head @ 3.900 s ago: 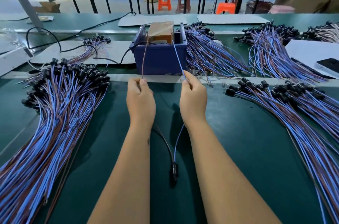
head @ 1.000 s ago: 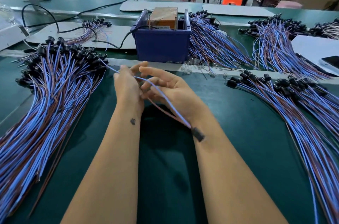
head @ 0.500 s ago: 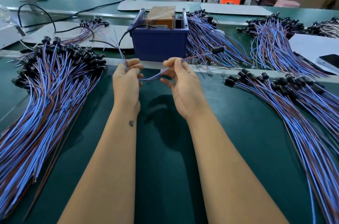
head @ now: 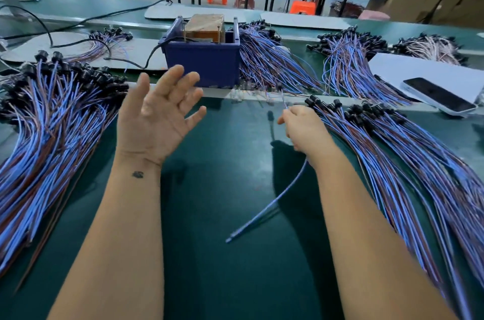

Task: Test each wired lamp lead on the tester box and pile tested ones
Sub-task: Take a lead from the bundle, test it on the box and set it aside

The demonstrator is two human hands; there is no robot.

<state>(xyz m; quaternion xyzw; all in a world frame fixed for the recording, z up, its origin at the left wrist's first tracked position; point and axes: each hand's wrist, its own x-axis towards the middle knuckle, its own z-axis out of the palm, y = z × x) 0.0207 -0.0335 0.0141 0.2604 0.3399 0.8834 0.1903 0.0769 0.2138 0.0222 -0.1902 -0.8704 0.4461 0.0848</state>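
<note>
The fingers of the left hand are spread wide and nearly straight, palm turned up toward the camera, holding nothing; the hand is raised above the green table mat, in front of the dark blue plastic tester box and just right of the big fanned pile of blue and brown wired leads with black round lamp sockets. The fingers of the right hand are curled, fingertips pinched together around a thin blue and brown lamp lead; the wire runs under the hand and trails down toward the camera, its blurred free end lifted off the mat, while a short bit of wire pokes up past the fingertips. A small dark socket-like blur hangs just left of that hand; whether it belongs to the held lead cannot be told. The right hand sits at the near edge of a second long pile of the same blue and brown leads. Inside the tester box stands a brown block, and a black cable runs to the box's left side. More lead bundles lie behind the pale rail, and a dark-screened phone lies on a white sheet at the right.
</note>
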